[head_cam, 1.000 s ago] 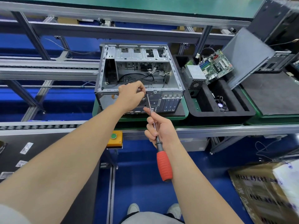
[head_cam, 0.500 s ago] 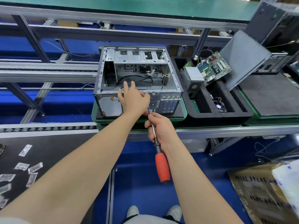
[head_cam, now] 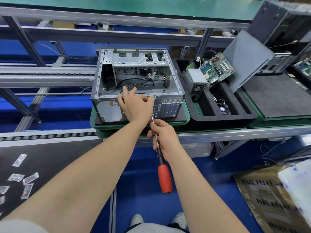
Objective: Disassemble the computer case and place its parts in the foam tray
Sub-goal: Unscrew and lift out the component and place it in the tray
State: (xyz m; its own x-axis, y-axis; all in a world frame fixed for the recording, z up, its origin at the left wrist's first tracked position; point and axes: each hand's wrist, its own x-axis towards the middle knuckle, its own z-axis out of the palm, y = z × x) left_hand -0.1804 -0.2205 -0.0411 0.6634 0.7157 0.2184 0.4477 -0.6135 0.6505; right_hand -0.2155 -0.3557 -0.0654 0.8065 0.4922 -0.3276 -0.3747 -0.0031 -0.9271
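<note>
- One bare computer case (head_cam: 139, 71) sits on a green pallet (head_cam: 187, 118), just left of the foam tray (head_cam: 218, 118). It looks like stiff, fairly heavy sheet steel with sharp edges, best held by its folded rim.
- The left hand (head_cam: 134, 106) lies over the near top rim, two fingers straight, thumb and forefinger curled together. Whether they pinch anything I cannot tell.
- The right hand (head_cam: 164, 137) grips the screwdriver (head_cam: 164, 178) by its shaft, red handle pointing back.

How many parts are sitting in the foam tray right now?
3 clearly: power supply at far left of the foam tray, motherboard leaning beside it, fan in a near slot. A green piece behind the power supply may be a fourth.
</note>
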